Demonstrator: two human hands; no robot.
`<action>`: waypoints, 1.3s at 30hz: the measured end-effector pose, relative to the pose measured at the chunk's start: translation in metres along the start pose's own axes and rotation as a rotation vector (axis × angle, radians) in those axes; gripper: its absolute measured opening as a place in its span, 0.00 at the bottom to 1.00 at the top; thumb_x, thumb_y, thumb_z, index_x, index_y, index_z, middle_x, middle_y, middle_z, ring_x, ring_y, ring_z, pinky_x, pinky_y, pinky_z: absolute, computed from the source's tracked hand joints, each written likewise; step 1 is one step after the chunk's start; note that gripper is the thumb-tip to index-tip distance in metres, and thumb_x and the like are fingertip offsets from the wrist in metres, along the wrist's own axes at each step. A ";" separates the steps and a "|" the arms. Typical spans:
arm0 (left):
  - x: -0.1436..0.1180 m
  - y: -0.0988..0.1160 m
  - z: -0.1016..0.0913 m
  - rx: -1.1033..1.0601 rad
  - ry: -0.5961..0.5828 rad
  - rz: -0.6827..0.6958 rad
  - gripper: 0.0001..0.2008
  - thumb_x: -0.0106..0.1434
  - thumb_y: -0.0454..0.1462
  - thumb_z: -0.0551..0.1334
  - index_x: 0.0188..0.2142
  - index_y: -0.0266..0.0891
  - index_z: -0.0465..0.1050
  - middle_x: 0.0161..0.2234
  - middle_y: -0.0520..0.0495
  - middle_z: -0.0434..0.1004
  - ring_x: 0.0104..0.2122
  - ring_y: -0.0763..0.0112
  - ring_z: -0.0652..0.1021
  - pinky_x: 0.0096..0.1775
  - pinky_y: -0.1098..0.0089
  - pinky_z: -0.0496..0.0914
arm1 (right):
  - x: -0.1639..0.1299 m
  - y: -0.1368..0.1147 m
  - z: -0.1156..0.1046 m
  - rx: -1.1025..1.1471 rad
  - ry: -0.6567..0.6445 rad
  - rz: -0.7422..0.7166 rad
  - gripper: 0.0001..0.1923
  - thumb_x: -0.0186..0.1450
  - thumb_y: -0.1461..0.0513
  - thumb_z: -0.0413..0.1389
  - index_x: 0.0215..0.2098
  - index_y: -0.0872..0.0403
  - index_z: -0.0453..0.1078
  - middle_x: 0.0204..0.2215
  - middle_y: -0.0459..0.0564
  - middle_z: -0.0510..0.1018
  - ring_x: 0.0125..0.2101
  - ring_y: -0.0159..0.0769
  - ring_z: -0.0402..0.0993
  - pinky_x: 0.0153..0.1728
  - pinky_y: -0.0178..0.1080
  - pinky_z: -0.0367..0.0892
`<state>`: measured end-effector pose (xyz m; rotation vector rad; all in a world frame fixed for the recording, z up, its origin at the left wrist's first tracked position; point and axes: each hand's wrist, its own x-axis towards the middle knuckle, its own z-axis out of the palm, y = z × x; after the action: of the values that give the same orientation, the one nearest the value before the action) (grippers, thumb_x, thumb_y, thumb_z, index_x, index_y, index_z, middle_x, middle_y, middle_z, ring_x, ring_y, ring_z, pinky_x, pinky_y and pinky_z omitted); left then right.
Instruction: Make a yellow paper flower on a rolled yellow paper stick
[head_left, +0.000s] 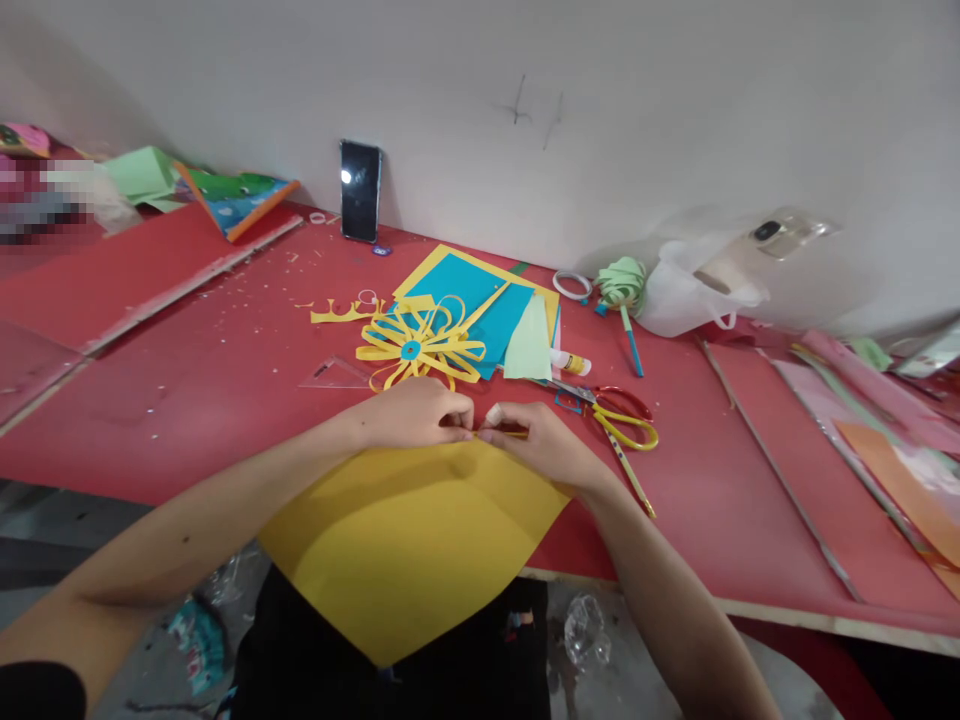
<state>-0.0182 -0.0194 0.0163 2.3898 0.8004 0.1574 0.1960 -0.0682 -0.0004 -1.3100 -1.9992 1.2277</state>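
Observation:
A large sheet of yellow paper (420, 540) hangs over the front edge of the red table, one corner pointing down toward my lap. My left hand (420, 412) pinches its far edge, fingers curled. Close beside it, my right hand (536, 440) pinches the same edge with thumb and forefinger. The fingertips of both hands almost meet. Just beyond them lies a yellow paper-strip flower (450, 352) with a blue centre. Scissors (630, 425) with yellow and red handles rest to the right of my right hand.
Behind the flower are blue paper (450, 285), pale green paper (529, 345) and a glue stick (571, 362). A phone (361, 192) leans on the wall. Farther right stand a green paper flower (621, 283), a tape roll (571, 286) and a white plastic bag (682, 295).

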 end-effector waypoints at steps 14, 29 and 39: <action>-0.001 0.005 0.000 0.003 -0.035 0.010 0.10 0.64 0.40 0.58 0.35 0.41 0.78 0.30 0.50 0.80 0.30 0.71 0.77 0.31 0.73 0.59 | 0.000 0.005 0.003 0.046 0.033 -0.027 0.07 0.63 0.60 0.57 0.28 0.54 0.70 0.28 0.46 0.77 0.32 0.33 0.73 0.34 0.34 0.67; -0.002 0.003 -0.001 -0.184 0.001 -0.061 0.06 0.59 0.39 0.63 0.32 0.40 0.78 0.31 0.51 0.81 0.32 0.71 0.79 0.34 0.73 0.64 | -0.001 0.002 0.002 -0.015 0.011 -0.026 0.09 0.64 0.57 0.56 0.28 0.53 0.70 0.27 0.45 0.75 0.32 0.34 0.70 0.35 0.34 0.66; 0.000 0.003 0.000 -0.157 -0.021 -0.075 0.09 0.59 0.42 0.64 0.35 0.40 0.78 0.33 0.49 0.82 0.34 0.69 0.79 0.34 0.73 0.64 | -0.002 0.003 0.000 -0.025 0.013 -0.012 0.09 0.64 0.58 0.56 0.27 0.54 0.71 0.25 0.45 0.76 0.29 0.33 0.71 0.31 0.34 0.66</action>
<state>-0.0168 -0.0216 0.0185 2.2073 0.8354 0.1586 0.1983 -0.0693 -0.0032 -1.3122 -2.0165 1.1903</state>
